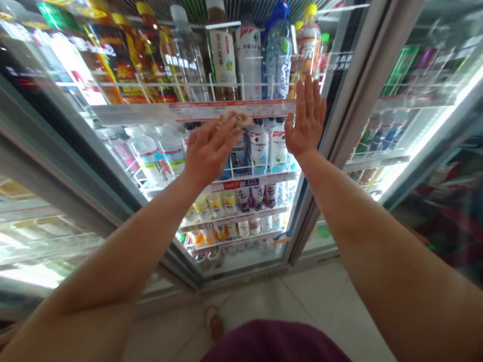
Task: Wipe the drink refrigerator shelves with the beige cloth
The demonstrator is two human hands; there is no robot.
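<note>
My left hand [209, 151] is stretched toward the glass door [245, 259] of a drinks cooler, with its fingers over a crumpled, patterned cloth [237, 122]. The cloth appears pressed to the glass, in front of the edge of a shelf [136, 113]. To the right, my right hand [306, 123] lies flat on the door near its right frame [341, 125], fingers pointing up and holding nothing. Behind the glass between the two hands stand white-labelled bottles [258, 146].
Rows of bottles, such as a blue-capped bottle [279, 55], fill the shelves inside. More cooler doors adjoin on both sides, including a right-hand one [400, 110]. Below is a tiled floor [264, 301], with a shoe [214, 322] near purple clothing [275, 344].
</note>
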